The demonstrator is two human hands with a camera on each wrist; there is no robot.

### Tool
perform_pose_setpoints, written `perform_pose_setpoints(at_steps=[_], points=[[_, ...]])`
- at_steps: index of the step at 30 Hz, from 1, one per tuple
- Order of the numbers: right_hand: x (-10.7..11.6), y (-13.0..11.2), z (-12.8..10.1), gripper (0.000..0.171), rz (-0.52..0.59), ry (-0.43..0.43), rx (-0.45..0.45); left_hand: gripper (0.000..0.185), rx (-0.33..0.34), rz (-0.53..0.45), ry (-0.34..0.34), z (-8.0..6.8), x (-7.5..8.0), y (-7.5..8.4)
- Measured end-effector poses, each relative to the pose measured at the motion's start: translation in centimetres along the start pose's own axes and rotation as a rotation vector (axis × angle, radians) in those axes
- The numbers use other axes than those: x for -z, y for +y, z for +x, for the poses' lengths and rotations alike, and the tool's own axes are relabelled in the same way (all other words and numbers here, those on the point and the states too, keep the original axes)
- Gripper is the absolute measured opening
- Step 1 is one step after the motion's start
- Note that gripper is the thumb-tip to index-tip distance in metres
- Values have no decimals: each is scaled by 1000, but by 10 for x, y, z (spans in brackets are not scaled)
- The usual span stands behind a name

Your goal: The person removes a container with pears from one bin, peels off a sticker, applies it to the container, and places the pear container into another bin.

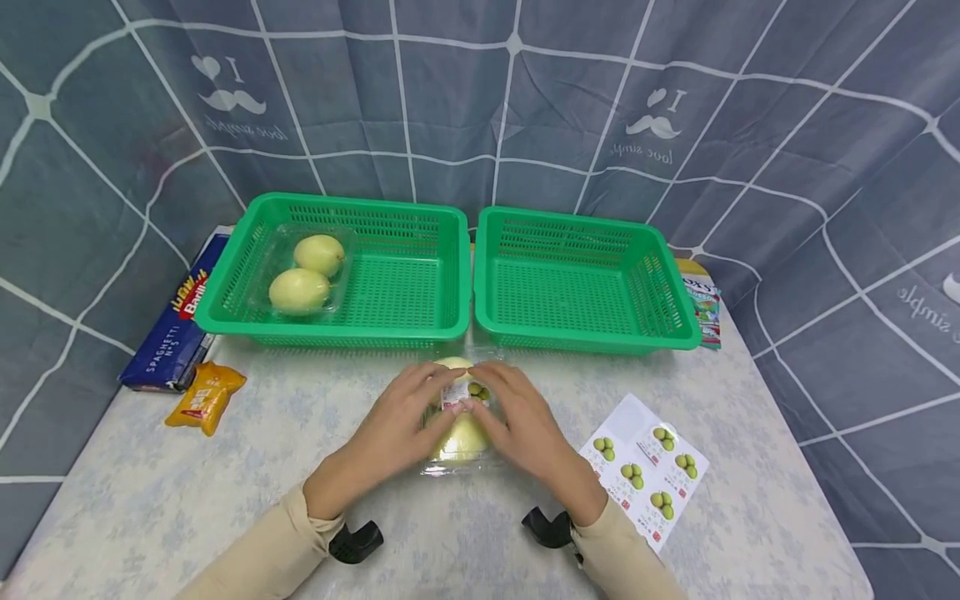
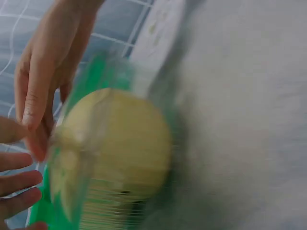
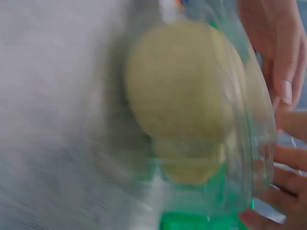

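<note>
A clear plastic box [image 1: 448,469] with pale yellow melons [image 1: 461,443] inside lies on the table in front of the baskets. On its lid is a white label [image 1: 454,394] printed with green fruit. My left hand [image 1: 397,421] rests on the lid from the left, and my right hand [image 1: 528,421] from the right. Their fingers are extended over the label, thumbs close together at its lower edge. Both wrist views are blurred; one melon [image 2: 120,143] shows through the box side in the left wrist view, with the right hand [image 3: 285,177] on the lid in the right wrist view.
A green basket [image 1: 397,331] at back left holds another clear box with two melons [image 1: 300,292]. Beside it stands a second green basket [image 1: 585,340]. A sticker sheet [image 1: 637,475] lies at right. Leftward are a blue spaghetti box [image 1: 168,342] and an orange packet [image 1: 206,397].
</note>
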State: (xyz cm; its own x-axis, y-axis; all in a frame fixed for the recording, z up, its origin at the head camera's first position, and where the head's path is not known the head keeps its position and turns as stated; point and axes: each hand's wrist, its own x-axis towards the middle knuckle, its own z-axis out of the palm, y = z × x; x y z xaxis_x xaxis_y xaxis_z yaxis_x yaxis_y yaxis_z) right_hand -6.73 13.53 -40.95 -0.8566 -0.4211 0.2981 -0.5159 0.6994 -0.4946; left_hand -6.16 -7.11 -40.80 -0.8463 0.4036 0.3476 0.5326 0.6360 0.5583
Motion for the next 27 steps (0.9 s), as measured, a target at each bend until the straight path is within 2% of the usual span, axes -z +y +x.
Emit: perform_pose_setpoints(at_steps=[2, 4, 7, 12, 15, 17, 22, 27], points=[[-2, -2, -9, 55, -45, -120, 39, 58, -27, 61, -99, -9, -2, 1], [-4, -4, -16, 61, -88, -217, 32, 66, -25, 136, -192, -18, -4, 0], [-5, -1, -25, 62, -137, -269, -7, 68, -27, 245, -248, -29, -8, -4], [1, 12, -36, 59, -172, -218, -56, 63, 0, 337, -212, -37, -8, -10], [4, 15, -38, 59, -189, -157, -53, 59, 25, 332, -164, -36, -6, -12], [3, 13, -37, 62, -196, -124, -15, 59, 9, 312, -139, -33, -5, -12], [-5, 5, -35, 66, -193, -150, 71, 58, -64, 285, -183, -28, -10, -9], [-5, 7, -42, 54, -211, -123, 14, 54, -24, 302, -177, -38, -14, -10]])
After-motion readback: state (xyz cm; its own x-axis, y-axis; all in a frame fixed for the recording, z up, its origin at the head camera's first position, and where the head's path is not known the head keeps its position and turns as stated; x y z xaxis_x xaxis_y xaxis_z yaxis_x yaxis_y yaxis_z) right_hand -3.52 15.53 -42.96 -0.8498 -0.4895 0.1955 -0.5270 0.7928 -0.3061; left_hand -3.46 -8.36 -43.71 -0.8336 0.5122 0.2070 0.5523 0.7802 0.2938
